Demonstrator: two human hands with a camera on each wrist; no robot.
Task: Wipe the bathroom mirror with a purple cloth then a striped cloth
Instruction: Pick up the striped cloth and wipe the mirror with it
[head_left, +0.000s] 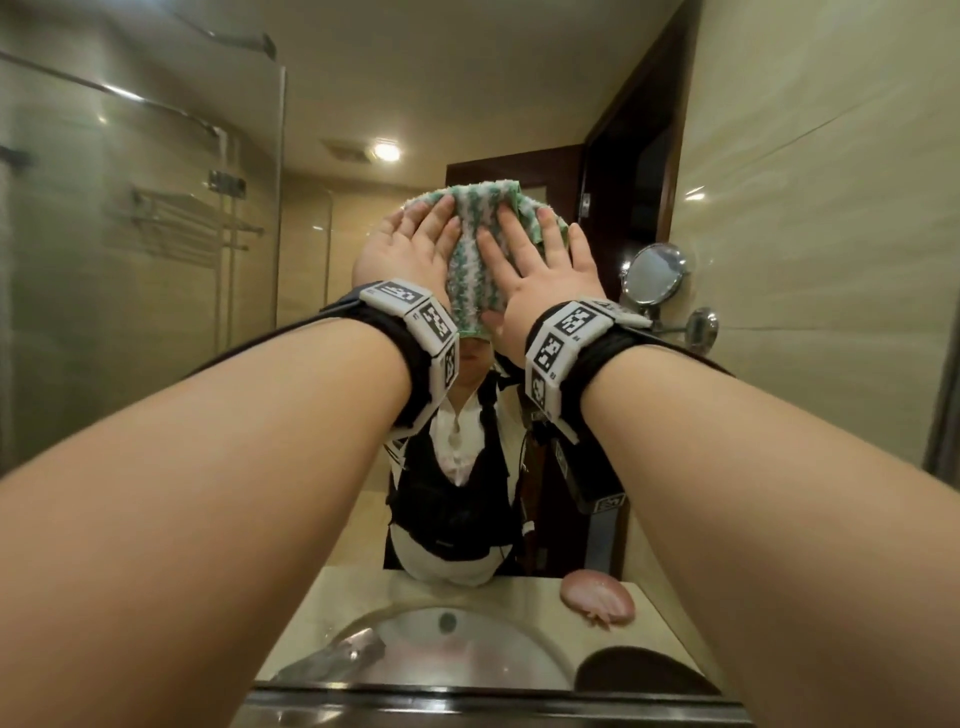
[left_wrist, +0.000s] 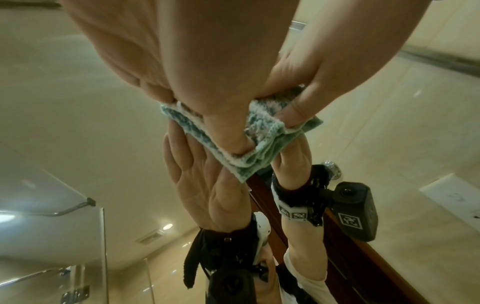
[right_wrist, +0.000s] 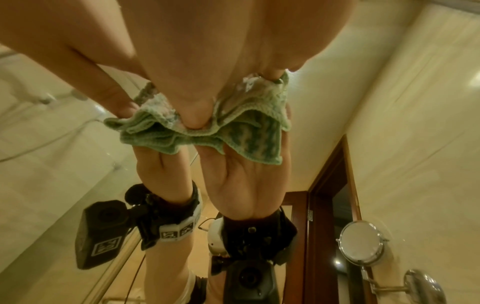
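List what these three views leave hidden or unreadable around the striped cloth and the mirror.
- Mirror behind the striped cloth: covered in every view, so its cleanliness there is unknown.
- Left hand and right hand palms: head view shows only their backs.
- Purple cloth: none identifiable; the pink lump on the counter is blurred.
- Sink: cut off by the forearms.

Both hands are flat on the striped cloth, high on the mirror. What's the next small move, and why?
Probably slide the striped cloth down the mirror in one stroke. The left hand and right hand press it flat against the glass with straight fingers near the top of their reach, so most unwiped glass seems to lie below and to the sides.
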